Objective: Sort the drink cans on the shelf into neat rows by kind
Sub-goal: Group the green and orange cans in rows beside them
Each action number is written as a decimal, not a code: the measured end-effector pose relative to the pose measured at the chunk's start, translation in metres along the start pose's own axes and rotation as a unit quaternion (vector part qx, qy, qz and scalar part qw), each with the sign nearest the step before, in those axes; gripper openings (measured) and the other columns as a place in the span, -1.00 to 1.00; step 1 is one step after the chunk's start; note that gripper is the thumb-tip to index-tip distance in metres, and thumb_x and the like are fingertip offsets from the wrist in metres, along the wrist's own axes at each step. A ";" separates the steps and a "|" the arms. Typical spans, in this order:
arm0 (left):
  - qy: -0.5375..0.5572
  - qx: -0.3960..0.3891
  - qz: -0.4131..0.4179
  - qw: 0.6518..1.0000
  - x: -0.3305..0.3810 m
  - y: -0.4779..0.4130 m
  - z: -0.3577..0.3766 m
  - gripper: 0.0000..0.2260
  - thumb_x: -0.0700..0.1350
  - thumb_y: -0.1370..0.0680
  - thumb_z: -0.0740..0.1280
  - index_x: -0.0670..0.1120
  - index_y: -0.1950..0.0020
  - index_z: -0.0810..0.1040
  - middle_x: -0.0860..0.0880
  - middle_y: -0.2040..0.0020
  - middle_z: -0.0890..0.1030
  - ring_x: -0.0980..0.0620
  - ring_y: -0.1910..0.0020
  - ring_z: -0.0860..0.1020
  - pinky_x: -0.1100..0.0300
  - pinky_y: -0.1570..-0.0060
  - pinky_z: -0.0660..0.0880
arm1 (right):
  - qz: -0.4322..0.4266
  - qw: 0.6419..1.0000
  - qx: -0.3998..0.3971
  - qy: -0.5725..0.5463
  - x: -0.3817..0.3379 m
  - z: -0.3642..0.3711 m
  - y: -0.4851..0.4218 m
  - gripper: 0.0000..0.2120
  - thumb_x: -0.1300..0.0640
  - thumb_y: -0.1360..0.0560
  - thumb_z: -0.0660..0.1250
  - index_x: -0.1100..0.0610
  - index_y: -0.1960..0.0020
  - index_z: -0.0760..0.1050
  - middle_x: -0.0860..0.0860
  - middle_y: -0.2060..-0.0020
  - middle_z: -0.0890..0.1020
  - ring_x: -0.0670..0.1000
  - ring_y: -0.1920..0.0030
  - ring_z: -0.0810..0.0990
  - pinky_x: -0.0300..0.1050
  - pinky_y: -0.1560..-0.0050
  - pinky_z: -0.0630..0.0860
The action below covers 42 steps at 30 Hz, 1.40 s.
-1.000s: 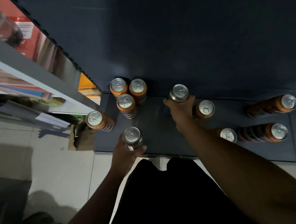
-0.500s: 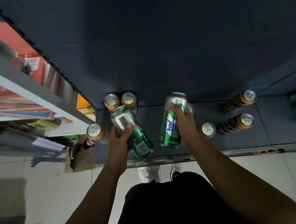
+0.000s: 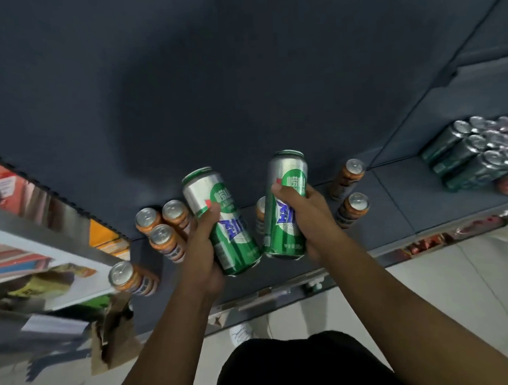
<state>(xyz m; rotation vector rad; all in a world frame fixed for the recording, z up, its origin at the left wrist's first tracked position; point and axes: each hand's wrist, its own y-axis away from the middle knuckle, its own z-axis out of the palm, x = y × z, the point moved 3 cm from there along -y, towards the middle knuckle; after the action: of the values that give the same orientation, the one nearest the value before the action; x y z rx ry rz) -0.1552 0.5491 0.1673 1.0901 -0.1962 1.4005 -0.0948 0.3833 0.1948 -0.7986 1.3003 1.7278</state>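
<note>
Newly lifted clear above the dark grey shelf (image 3: 394, 202): left hand (image 3: 204, 248) wraps one tall green-and-silver aluminium can (image 3: 207, 189), right hand (image 3: 309, 210) the other can (image 3: 287, 173); likely bound for the dark green can stack (image 3: 463, 157) far right.

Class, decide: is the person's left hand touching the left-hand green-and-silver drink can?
Touching. The head view shows the left hand gripping the tall green-and-silver drink can, thumb pressed across its label.

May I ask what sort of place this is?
Probably a small shop: orange cans stand on a low dark shelf, packed green cans sit further right, and a stocked rack adjoins.
</note>
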 end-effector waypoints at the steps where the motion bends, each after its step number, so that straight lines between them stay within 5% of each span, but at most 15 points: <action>1: 0.009 -0.021 -0.013 1.000 -0.003 0.004 0.016 -0.63 0.05 -0.54 0.36 -0.14 -0.23 0.58 -0.10 0.09 0.70 0.03 0.24 0.69 0.11 0.28 0.64 | -0.015 1.000 0.006 0.000 -0.009 -0.011 0.005 -0.73 0.11 -0.49 0.52 0.15 -0.14 0.60 0.15 0.13 0.71 0.14 0.14 0.70 0.16 0.05 0.68; 4: 0.010 -0.038 -0.036 0.999 -0.018 0.015 0.057 -0.70 0.10 -0.65 0.23 -0.10 -0.02 0.61 -0.08 0.23 0.70 0.03 0.33 0.67 0.14 0.34 0.64 | -0.042 0.999 0.013 -0.012 -0.030 -0.050 0.022 -0.72 0.14 -0.51 0.50 0.17 -0.18 0.57 0.09 0.21 0.71 0.04 0.25 0.70 0.02 0.17 0.68; 9: -0.033 -0.067 -0.061 0.995 -0.065 0.034 0.127 -0.61 0.23 -0.43 0.44 -0.09 0.05 0.72 -0.14 0.08 0.64 -0.09 0.20 0.62 -0.02 0.12 0.62 | -0.071 0.997 0.034 -0.025 -0.058 -0.136 0.052 -0.76 0.12 -0.50 0.50 0.16 -0.12 0.57 0.06 0.25 0.67 0.01 0.30 0.66 -0.05 0.24 0.63; 13: -0.094 -0.094 -0.081 0.988 -0.113 0.054 0.188 -0.21 0.20 -0.12 0.69 -0.19 -0.20 0.62 -0.16 0.04 0.69 -0.14 0.22 0.66 -0.08 0.13 0.64 | -0.106 0.991 0.066 -0.047 -0.077 -0.212 0.076 -0.64 0.12 -0.46 0.54 0.22 -0.17 0.54 0.13 0.20 0.67 0.06 0.27 0.66 -0.04 0.23 0.61; 17: -0.109 -0.153 -0.123 0.974 -0.160 0.079 0.251 -0.65 0.02 -0.43 0.40 -0.19 -0.09 0.60 -0.17 0.18 0.67 -0.10 0.34 0.66 0.05 0.31 0.66 | -0.131 0.981 0.126 -0.062 -0.092 -0.285 0.102 -0.65 0.18 -0.47 0.53 0.25 -0.18 0.52 0.07 0.24 0.65 0.00 0.33 0.64 -0.09 0.29 0.60; 28: -0.218 -0.237 -0.182 0.929 -0.250 0.088 0.369 -0.60 0.06 -0.38 0.33 -0.23 -0.03 0.58 -0.19 0.25 0.63 -0.12 0.37 0.63 0.08 0.40 0.63 | -0.145 0.950 0.255 -0.109 -0.105 -0.418 0.136 -0.68 0.14 -0.46 0.54 0.16 -0.16 0.55 0.14 0.12 0.68 0.08 0.18 0.68 0.11 0.08 0.68; 37: -0.288 -0.292 -0.229 0.883 -0.301 0.022 0.444 -0.48 0.02 -0.30 0.46 -0.23 -0.16 0.57 -0.18 0.21 0.64 -0.11 0.31 0.64 0.07 0.36 0.62 | -0.120 0.930 0.333 -0.097 -0.131 -0.492 0.090 -0.63 0.13 -0.45 0.55 0.12 -0.19 0.52 0.18 0.05 0.71 0.08 0.19 0.71 0.03 0.15 0.69; 42: -0.303 -0.359 -0.189 0.862 -0.321 -0.022 0.506 -0.34 -0.02 -0.27 0.55 -0.24 -0.29 0.49 -0.19 0.13 0.62 -0.11 0.26 0.66 0.04 0.31 0.61 | -0.118 0.919 0.369 -0.067 -0.165 -0.531 0.053 -0.66 0.14 -0.46 0.54 0.11 -0.17 0.51 0.11 0.13 0.71 0.06 0.23 0.72 -0.09 0.25 0.64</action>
<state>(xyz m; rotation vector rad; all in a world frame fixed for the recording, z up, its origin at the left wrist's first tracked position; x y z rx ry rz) 0.0266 -0.0214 0.2050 0.8276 -0.8426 0.5006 -0.0562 -0.1736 0.2167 -0.3599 1.5321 0.9549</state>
